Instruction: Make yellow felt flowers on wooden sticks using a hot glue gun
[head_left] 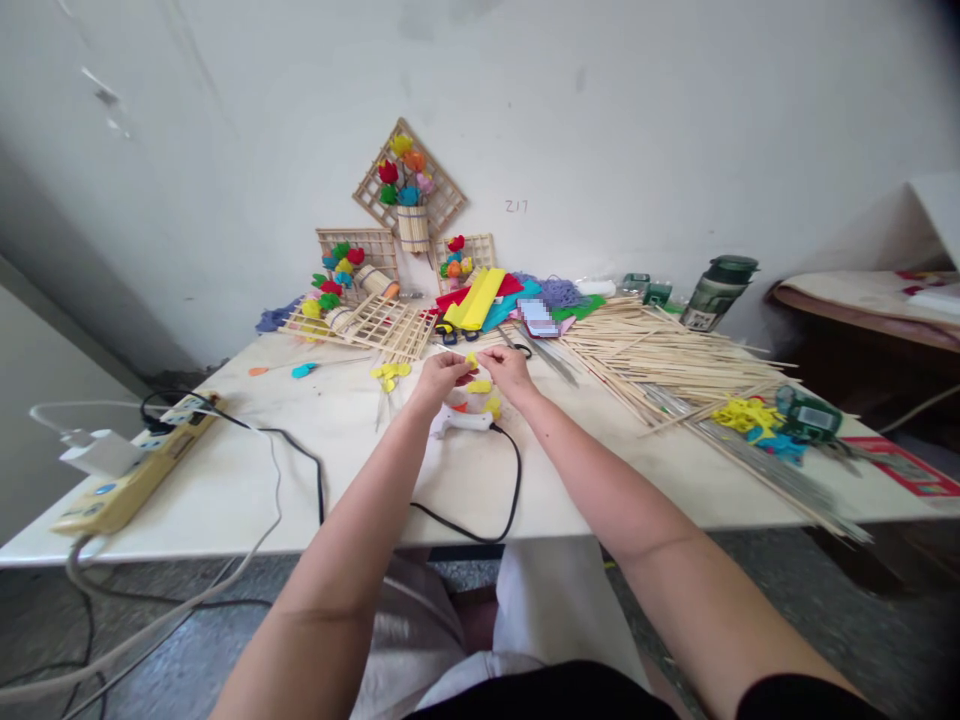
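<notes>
Both my left hand [444, 376] and my right hand [508, 370] pinch a small yellow paper piece [471, 360] between them, above the middle of the table. Just below it lie another yellow paper piece [480, 386] and a crumpled yellow bit [492, 407]. A white glue gun [469, 420] with a black cord rests under my hands, an orange spot near its front. Left of my left hand, yellow paper petals [390, 374] sit on thin stems. Farther left are a blue paper piece [304, 370] and an orange one [258, 371].
Wooden lattices with paper flowers [409, 190] stand against the wall. Coloured crepe paper [480, 300], scissors [456, 332] and a phone [538, 317] lie behind my hands. Wooden sticks [660, 350] and a dark bottle [718, 292] are right. A power strip [142, 470] with cables occupies the left edge.
</notes>
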